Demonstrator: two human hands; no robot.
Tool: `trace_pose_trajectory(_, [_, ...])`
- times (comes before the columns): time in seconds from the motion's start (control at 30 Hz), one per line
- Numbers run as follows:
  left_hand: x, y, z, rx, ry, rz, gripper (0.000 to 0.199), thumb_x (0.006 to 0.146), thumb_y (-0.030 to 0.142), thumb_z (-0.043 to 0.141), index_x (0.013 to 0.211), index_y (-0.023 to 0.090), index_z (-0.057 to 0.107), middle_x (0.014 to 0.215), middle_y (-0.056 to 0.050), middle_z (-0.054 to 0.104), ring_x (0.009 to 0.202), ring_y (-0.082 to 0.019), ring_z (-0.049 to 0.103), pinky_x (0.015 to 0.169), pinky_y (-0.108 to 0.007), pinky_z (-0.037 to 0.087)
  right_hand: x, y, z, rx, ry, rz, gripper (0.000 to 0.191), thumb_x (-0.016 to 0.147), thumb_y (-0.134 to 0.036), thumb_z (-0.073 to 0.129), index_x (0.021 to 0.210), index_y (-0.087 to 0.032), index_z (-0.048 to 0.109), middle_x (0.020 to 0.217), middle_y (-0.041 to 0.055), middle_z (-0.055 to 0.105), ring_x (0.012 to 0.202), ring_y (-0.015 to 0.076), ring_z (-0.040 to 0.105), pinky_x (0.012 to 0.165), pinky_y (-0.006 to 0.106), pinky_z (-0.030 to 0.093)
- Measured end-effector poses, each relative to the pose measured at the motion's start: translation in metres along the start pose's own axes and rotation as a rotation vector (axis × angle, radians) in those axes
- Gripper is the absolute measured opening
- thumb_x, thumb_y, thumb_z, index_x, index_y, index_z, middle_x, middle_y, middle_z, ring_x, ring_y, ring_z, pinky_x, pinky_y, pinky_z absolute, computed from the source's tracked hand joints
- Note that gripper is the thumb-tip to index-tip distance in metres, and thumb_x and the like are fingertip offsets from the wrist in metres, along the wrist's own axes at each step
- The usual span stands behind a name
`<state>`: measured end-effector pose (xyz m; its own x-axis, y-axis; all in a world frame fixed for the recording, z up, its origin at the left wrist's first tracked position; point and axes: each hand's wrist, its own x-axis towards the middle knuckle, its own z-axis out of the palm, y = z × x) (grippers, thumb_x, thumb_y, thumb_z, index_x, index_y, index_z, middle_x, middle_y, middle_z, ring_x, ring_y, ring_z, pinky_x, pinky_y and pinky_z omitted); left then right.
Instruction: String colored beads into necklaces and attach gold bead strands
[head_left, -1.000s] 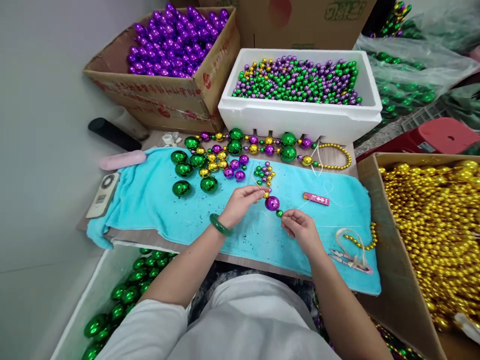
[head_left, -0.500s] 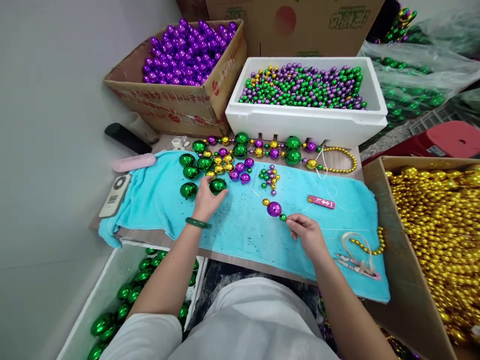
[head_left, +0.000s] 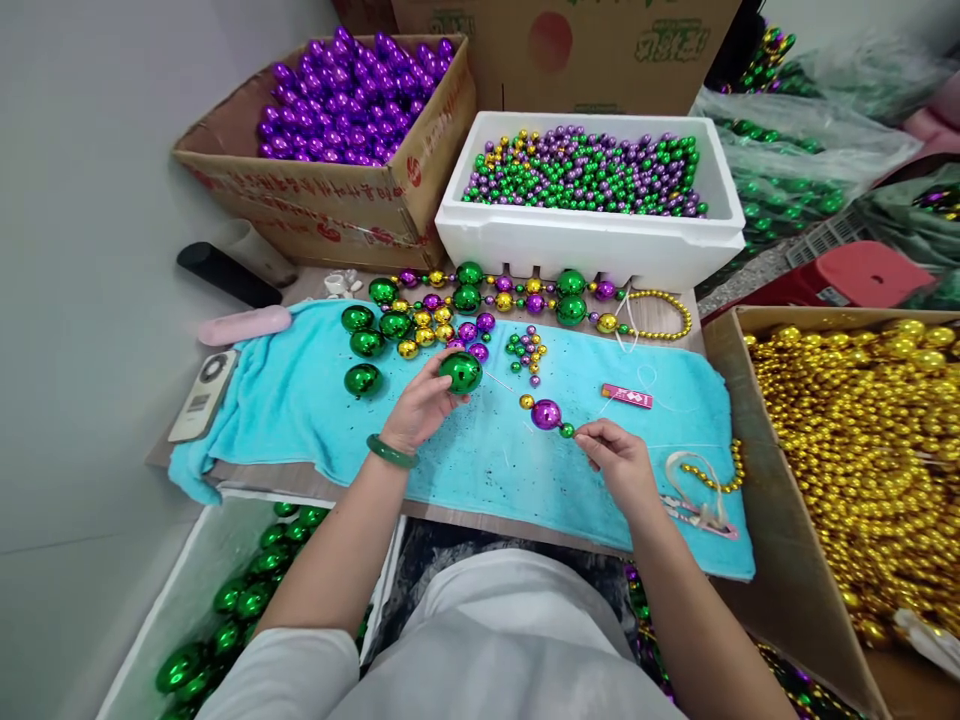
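My left hand is closed around a large shiny green bead, held over the turquoise towel. Between thumb and fingers, my right hand pinches a thin string beside a small green bead. On that string also sit a purple bead and a small gold bead. A thin needle points from the gold bead toward the green bead in my left hand. Loose green beads, gold beads and small mixed beads lie on the towel.
A finished-looking bead strand lies behind the towel. A foam box and carton of beads stand at the back. Gold beads fill the right carton. A red-pink packet and scissors rest on the towel.
My left hand has lifted the large green bead off the towel and brought it rightward, near the needle. My right hand keeps its pinch on the string. The view has shifted slightly.
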<state>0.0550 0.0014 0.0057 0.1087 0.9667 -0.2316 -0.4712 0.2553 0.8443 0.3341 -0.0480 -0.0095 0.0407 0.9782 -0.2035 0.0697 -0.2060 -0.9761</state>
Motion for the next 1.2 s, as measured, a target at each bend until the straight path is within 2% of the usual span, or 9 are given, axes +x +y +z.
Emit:
trace_pose_trajectory(0.23, [-0.002, 0.003, 0.001, 0.038, -0.034, 0.032, 0.049, 0.069, 0.025, 0.073, 0.118, 0.025, 0.063, 0.107, -0.005, 0.063, 0.088, -0.016, 0.061, 0.071, -0.028, 0.052, 0.0, 0.0, -0.002, -0.056, 0.005, -0.045, 0.019, 0.067, -0.038, 0.071, 0.064, -0.019, 0.069, 0.064, 0.0025, 0.058, 0.054, 0.0121, 0.042, 0.047, 0.027, 0.029])
trace_pose_trajectory(0.43, [-0.001, 0.003, 0.001, 0.156, -0.04, 0.126, 0.054, 0.065, 0.023, 0.08, 0.116, 0.026, 0.061, 0.109, -0.004, 0.06, 0.089, -0.016, 0.058, 0.069, -0.025, 0.051, 0.001, 0.001, -0.008, -0.103, 0.009, -0.082, 0.02, 0.069, -0.038, 0.069, 0.064, -0.018, 0.069, 0.063, 0.002, 0.058, 0.054, 0.0116, 0.043, 0.048, 0.026, 0.031])
trace_pose_trajectory(0.63, [-0.001, 0.001, 0.007, 0.222, -0.087, 0.179, 0.054, 0.062, 0.023, 0.084, 0.112, 0.024, 0.062, 0.112, -0.004, 0.061, 0.1, -0.018, 0.057, 0.084, -0.028, 0.048, 0.003, 0.001, -0.015, -0.135, 0.033, -0.138, 0.018, 0.069, -0.036, 0.07, 0.065, -0.019, 0.071, 0.065, 0.0025, 0.06, 0.056, 0.0125, 0.046, 0.052, 0.027, 0.034])
trace_pose_trajectory(0.8, [-0.003, -0.009, 0.015, 0.259, -0.167, 0.112, 0.058, 0.063, 0.026, 0.084, 0.116, 0.024, 0.061, 0.114, -0.006, 0.062, 0.102, -0.02, 0.058, 0.085, -0.029, 0.049, 0.004, 0.005, -0.011, -0.067, -0.019, -0.091, 0.018, 0.069, -0.036, 0.07, 0.065, -0.019, 0.07, 0.064, 0.0017, 0.059, 0.053, 0.011, 0.043, 0.049, 0.026, 0.032])
trace_pose_trajectory(0.93, [-0.004, -0.018, 0.02, 0.268, -0.162, 0.112, 0.059, 0.063, 0.026, 0.085, 0.116, 0.025, 0.06, 0.112, -0.004, 0.062, 0.101, -0.019, 0.058, 0.083, -0.028, 0.049, 0.004, 0.01, -0.006, -0.039, -0.029, -0.051, 0.018, 0.068, -0.037, 0.071, 0.065, -0.019, 0.07, 0.063, 0.001, 0.057, 0.052, 0.0108, 0.043, 0.047, 0.025, 0.032])
trace_pose_trajectory(1.1, [-0.006, -0.015, 0.024, 0.34, -0.155, 0.134, 0.061, 0.063, 0.025, 0.086, 0.117, 0.026, 0.059, 0.112, -0.004, 0.063, 0.1, -0.019, 0.06, 0.082, -0.028, 0.05, 0.006, 0.017, -0.005, -0.033, 0.025, -0.039, 0.021, 0.066, -0.041, 0.073, 0.069, -0.02, 0.072, 0.063, 0.0004, 0.057, 0.05, 0.0098, 0.042, 0.045, 0.025, 0.033])
trace_pose_trajectory(1.2, [-0.008, -0.013, 0.026, 0.386, -0.176, 0.123, 0.063, 0.062, 0.023, 0.086, 0.118, 0.026, 0.06, 0.11, -0.004, 0.065, 0.098, -0.019, 0.061, 0.083, -0.029, 0.05, 0.008, 0.019, -0.005, -0.002, 0.026, 0.042, 0.027, 0.064, -0.044, 0.075, 0.074, -0.019, 0.072, 0.053, -0.0024, 0.052, 0.044, 0.0096, 0.04, 0.043, 0.025, 0.032])
